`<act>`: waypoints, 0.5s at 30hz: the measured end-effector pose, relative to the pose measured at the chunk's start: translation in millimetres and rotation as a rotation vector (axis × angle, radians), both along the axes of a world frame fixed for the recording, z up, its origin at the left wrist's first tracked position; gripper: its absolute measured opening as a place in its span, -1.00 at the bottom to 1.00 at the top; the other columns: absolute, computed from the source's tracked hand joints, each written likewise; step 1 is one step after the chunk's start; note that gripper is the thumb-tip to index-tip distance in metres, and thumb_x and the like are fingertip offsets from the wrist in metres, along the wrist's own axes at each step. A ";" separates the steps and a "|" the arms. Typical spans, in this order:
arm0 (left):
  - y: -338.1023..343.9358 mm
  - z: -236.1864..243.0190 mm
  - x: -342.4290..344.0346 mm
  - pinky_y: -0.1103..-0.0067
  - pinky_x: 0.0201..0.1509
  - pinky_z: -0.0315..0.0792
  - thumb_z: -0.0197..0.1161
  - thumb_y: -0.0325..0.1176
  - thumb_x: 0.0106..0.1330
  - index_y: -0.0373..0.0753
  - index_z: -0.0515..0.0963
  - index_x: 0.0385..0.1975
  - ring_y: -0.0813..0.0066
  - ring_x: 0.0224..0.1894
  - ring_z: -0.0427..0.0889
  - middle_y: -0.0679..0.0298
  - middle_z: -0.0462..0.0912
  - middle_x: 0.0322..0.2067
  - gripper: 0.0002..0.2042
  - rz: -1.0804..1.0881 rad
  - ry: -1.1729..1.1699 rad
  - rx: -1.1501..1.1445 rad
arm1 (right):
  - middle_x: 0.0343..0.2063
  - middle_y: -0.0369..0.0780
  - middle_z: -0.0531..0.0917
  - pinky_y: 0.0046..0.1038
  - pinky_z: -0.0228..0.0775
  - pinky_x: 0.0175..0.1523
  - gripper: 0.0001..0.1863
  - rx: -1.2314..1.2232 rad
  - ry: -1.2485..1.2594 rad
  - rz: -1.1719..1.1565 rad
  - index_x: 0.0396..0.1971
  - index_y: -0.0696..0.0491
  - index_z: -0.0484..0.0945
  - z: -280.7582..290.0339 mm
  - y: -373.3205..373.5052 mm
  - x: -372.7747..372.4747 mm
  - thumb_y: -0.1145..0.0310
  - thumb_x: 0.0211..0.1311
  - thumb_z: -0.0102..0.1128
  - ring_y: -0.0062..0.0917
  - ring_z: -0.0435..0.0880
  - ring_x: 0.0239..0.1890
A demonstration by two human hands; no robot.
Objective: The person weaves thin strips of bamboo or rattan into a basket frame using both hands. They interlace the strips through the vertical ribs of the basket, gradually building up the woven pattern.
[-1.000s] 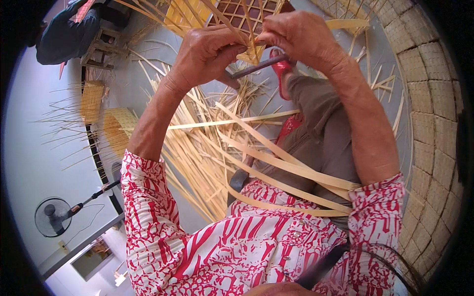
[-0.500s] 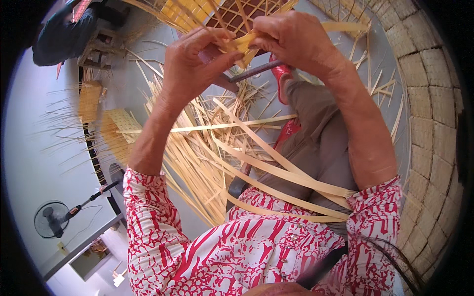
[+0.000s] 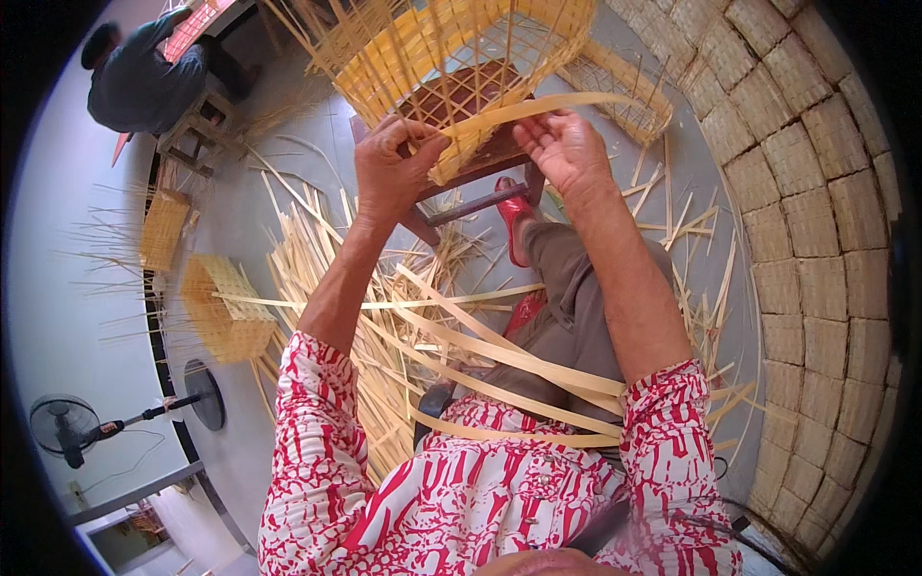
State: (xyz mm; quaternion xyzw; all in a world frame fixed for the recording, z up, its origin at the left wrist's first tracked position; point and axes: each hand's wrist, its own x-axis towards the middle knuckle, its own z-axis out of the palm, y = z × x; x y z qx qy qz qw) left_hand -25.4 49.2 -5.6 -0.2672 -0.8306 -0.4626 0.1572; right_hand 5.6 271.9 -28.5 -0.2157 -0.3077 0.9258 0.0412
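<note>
A woven yellow bamboo basket (image 3: 379,72) with an open lattice side and upright strips rests on a dark wooden stool (image 3: 495,158). My left hand (image 3: 392,168) is closed in a pinch at the basket's near corner, on a pale bamboo strip (image 3: 538,104). From there the strip arcs to the right, past the basket side. Just under it my right hand (image 3: 569,152) is turned partly palm up, its fingers loosely bent and apart, with nothing seen gripped in them. Several more long bamboo strips (image 3: 519,357) lie across my lap.
Loose bamboo strips (image 3: 317,278) heap on the floor left of my legs. Partly woven baskets (image 3: 226,317) stand farther left, near a fan (image 3: 67,427). Stacked woven blocks (image 3: 807,240) line the right. A seated person (image 3: 149,82) works at the far left.
My hands were close together, both pinching at the basket corner. The right hand has let go and moved right; the strip now arcs out. More of the basket shows as the view shifted.
</note>
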 end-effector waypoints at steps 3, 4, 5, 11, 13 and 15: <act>4.1 -7.7 0.9 0.66 -0.34 0.34 0.49 -0.43 0.14 -0.27 0.70 -0.41 0.65 -0.42 0.46 0.39 0.60 -0.50 -0.89 0.072 0.071 0.027 | -0.27 -0.15 0.66 -0.21 0.63 -0.05 -0.80 -0.264 -0.031 -0.138 -0.12 0.10 0.52 6.0 0.4 -0.8 0.35 0.43 -0.05 -0.37 0.68 -0.21; 10.7 -14.0 -0.2 0.63 -0.35 0.37 0.49 -0.43 0.13 -0.27 0.70 -0.40 0.62 -0.43 0.50 0.36 0.61 -0.50 -0.89 0.072 0.068 0.063 | -0.25 -0.14 0.67 -0.23 0.63 -0.06 -0.80 -0.327 0.091 -0.047 -0.16 0.11 0.54 -2.1 8.4 -1.2 0.33 0.43 -0.01 -0.38 0.69 -0.20; 13.4 -15.2 1.9 0.60 -0.36 0.40 0.49 -0.43 0.12 -0.26 0.70 -0.39 0.59 -0.44 0.54 0.33 0.62 -0.51 -0.88 0.077 0.065 0.087 | -0.24 -0.13 0.68 -0.25 0.63 -0.07 -0.80 -0.400 0.210 0.052 -0.20 0.12 0.56 -8.0 13.7 0.2 0.31 0.43 0.03 -0.40 0.69 -0.18; 15.6 -16.2 4.2 0.62 -0.37 0.39 0.47 -0.44 0.16 -0.27 0.66 -0.37 0.59 -0.46 0.52 0.33 0.58 -0.50 -0.88 0.041 0.040 0.162 | 0.00 -0.19 0.67 -0.49 0.52 0.10 -0.52 0.218 0.558 0.382 0.16 0.16 0.52 34.9 1.8 1.9 0.19 0.36 0.24 -0.55 0.65 -0.10; 14.1 -17.5 5.1 0.67 -0.35 0.32 0.45 -0.45 0.20 -0.28 0.66 -0.36 0.65 -0.45 0.42 0.39 0.53 -0.48 -0.89 0.029 0.033 0.162 | 0.03 -0.20 0.64 -0.57 0.45 0.11 -0.51 0.372 0.575 0.413 0.16 0.10 0.54 49.1 -4.9 10.9 0.23 0.28 0.34 -0.58 0.62 -0.09; 13.1 -18.5 7.2 0.67 -0.34 0.33 0.44 -0.44 0.20 -0.28 0.65 -0.35 0.65 -0.44 0.43 0.38 0.54 -0.47 -0.89 0.039 0.039 0.188 | 0.04 -0.25 0.61 -0.63 0.43 0.04 -0.49 0.400 0.636 0.466 0.13 0.07 0.57 51.5 -12.2 11.2 0.32 0.17 0.46 -0.62 0.57 -0.18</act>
